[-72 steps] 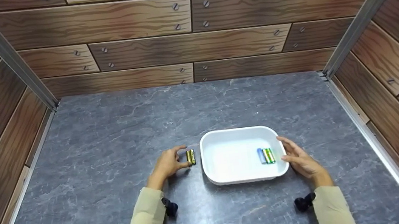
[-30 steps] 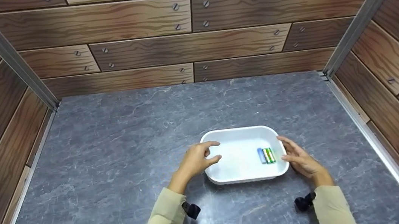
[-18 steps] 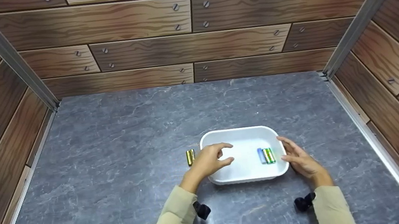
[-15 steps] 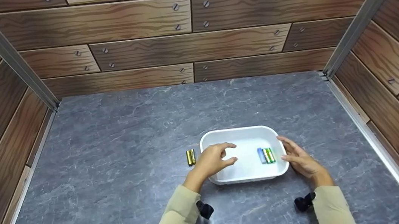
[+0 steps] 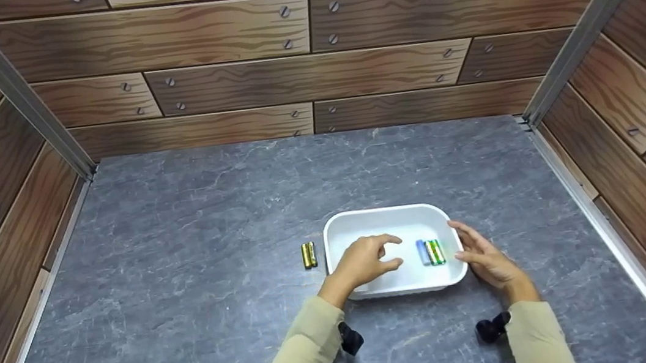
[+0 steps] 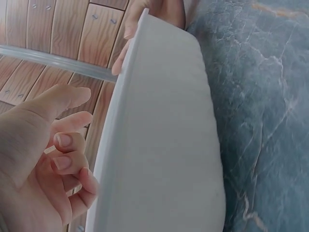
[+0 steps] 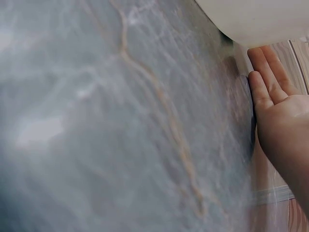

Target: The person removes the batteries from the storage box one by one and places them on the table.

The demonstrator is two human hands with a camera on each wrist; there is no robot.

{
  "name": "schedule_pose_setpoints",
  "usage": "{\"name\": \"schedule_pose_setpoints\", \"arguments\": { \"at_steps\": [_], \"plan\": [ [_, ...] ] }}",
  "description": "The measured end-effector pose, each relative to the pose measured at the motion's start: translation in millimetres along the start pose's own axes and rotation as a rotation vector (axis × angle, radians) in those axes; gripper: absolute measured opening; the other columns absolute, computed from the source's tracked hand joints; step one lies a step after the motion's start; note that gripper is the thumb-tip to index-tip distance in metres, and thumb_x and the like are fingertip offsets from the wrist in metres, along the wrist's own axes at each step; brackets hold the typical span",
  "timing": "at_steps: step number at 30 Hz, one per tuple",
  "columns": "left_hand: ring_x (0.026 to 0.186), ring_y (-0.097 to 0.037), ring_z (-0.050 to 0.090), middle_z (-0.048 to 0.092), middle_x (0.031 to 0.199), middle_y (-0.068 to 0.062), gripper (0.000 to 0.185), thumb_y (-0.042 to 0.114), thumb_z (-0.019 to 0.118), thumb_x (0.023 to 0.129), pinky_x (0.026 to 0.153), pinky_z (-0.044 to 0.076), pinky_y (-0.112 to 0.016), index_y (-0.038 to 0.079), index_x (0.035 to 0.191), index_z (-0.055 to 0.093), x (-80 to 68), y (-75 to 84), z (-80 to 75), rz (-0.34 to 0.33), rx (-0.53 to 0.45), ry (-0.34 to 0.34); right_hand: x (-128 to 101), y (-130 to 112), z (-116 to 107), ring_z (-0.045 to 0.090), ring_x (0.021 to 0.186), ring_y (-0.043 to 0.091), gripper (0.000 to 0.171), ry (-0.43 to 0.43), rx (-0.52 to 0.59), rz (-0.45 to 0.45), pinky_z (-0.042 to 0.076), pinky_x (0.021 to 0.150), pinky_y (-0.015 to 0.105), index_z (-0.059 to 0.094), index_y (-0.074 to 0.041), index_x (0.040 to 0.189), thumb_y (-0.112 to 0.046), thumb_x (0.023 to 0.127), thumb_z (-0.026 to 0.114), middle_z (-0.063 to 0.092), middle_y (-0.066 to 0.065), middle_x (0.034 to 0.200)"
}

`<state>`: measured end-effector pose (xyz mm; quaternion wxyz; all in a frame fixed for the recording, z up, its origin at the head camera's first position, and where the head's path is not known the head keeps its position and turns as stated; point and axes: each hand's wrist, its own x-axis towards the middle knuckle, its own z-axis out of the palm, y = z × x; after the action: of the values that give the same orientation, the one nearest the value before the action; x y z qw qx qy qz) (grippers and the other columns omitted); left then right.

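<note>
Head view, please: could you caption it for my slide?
Left hand hovers over white tray; right hand steadies its side.

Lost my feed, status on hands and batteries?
Left hand empty, over white tray. Right hand steadies tray edge. Batteries inside; gold pair outside. Nothing blocking.

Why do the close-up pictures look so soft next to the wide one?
Head view: sharp, evenly lit, with faint shadows under the white tray. Left wrist view: the left hand and tray wall fill the frame, slightly soft. Right wrist view: the grey tabletop is blurred, too near the lens.
</note>
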<state>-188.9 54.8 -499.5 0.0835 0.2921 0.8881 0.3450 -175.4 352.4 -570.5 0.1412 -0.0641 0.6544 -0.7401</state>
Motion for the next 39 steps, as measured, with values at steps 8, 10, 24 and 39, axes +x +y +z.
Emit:
{"name": "schedule_pose_setpoints", "arguments": {
  "at_steps": [8, 10, 24, 39],
  "plan": [
    [0.061, -0.003, 0.036, 0.045, 0.067, 0.007, 0.037, 0.028, 0.069, 0.087, 0.059, 0.029, -0.017, 0.016, 0.122, 0.066, 11.2, 2.8, 13.9, -0.025, 0.005, -0.025, -0.3, 0.6, -1.0, 0.051, 0.123, -0.004, 0.063, -0.040, 0.025, -0.036, 0.042, 0.099, 0.013, 0.037, -0.017, 0.144, 0.008, 0.089, 0.053, 0.054, -0.016, 0.133],
    [0.060, -0.003, 0.036, 0.045, 0.068, 0.008, 0.037, 0.029, 0.069, 0.087, 0.058, 0.029, -0.016, 0.018, 0.122, 0.066, 13.9, 3.5, 16.9, -0.037, 0.017, -0.033, -0.4, -0.1, -0.7, 0.051, 0.123, -0.004, 0.063, -0.035, 0.021, -0.029, 0.042, 0.099, 0.013, 0.035, -0.016, 0.145, 0.008, 0.089, 0.053, 0.053, -0.016, 0.133],
    [0.063, -0.006, 0.046, 0.063, 0.078, 0.001, 0.046, 0.028, 0.075, 0.082, 0.055, 0.034, -0.018, 0.021, 0.125, 0.064, 32.0, 14.3, 38.9, -0.122, 0.060, -0.043, -0.3, -0.7, 1.0, 0.050, 0.123, -0.006, 0.066, -0.026, 0.024, -0.024, 0.040, 0.099, 0.012, 0.031, -0.011, 0.147, 0.008, 0.088, 0.053, 0.053, -0.018, 0.133],
    [0.110, -0.015, 0.065, 0.068, 0.123, 0.005, 0.060, 0.041, 0.081, 0.075, 0.089, 0.053, -0.029, 0.028, 0.130, 0.059, 49.3, 23.2, 64.0, -0.326, 0.158, -0.031, -0.9, -0.3, -0.4, 0.049, 0.125, -0.006, 0.067, -0.055, 0.001, -0.027, 0.040, 0.100, 0.013, 0.028, -0.011, 0.149, 0.007, 0.090, 0.052, 0.049, -0.018, 0.136]
  ]
}}
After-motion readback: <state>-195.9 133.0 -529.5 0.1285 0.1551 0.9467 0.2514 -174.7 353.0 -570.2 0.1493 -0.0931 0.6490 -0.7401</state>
